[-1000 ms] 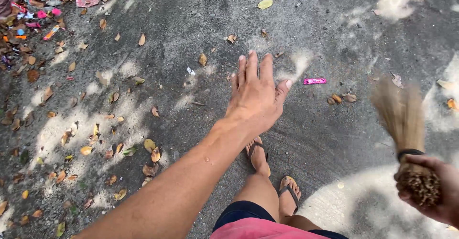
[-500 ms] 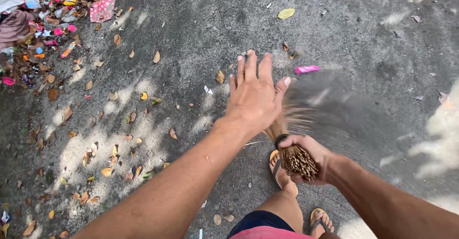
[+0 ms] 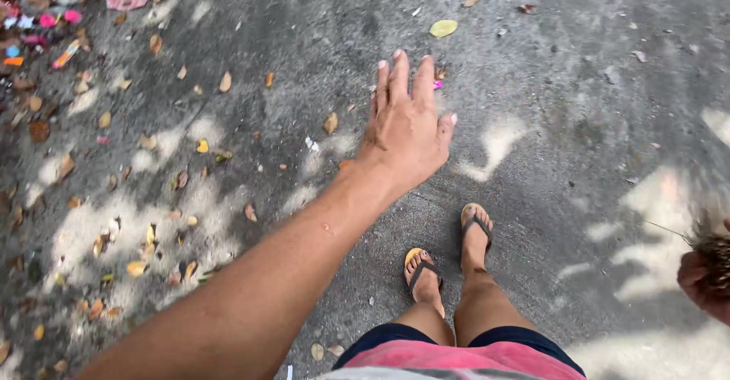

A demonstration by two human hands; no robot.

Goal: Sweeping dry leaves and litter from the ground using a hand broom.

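Head view looks straight down at grey pavement [image 3: 578,99] dappled with sun. Left hand [image 3: 407,125] reaches out flat over the ground, palm down, fingers spread and straight; its grip is released and it holds nothing. Just past its fingertips a small pink wrapper [image 3: 437,85] lies on the pavement, mostly hidden by the fingers. A yellow-green leaf [image 3: 443,28] lies farther on. Right hand [image 3: 703,285] sits at the right edge of the frame, low and well apart from the left, its grip clenched round the bundled end of a broom [image 3: 715,247]; only the brown stub of sticks shows, partly blurred and cut by the edge. Below the left arm stand two feet in sandals [image 3: 449,262], side by side, with dark shorts over pink cloth at the bottom edge. Dry leaves [image 3: 137,228] scatter across the left half of the pavement. A heap of coloured litter [image 3: 46,15] fills the top left corner.
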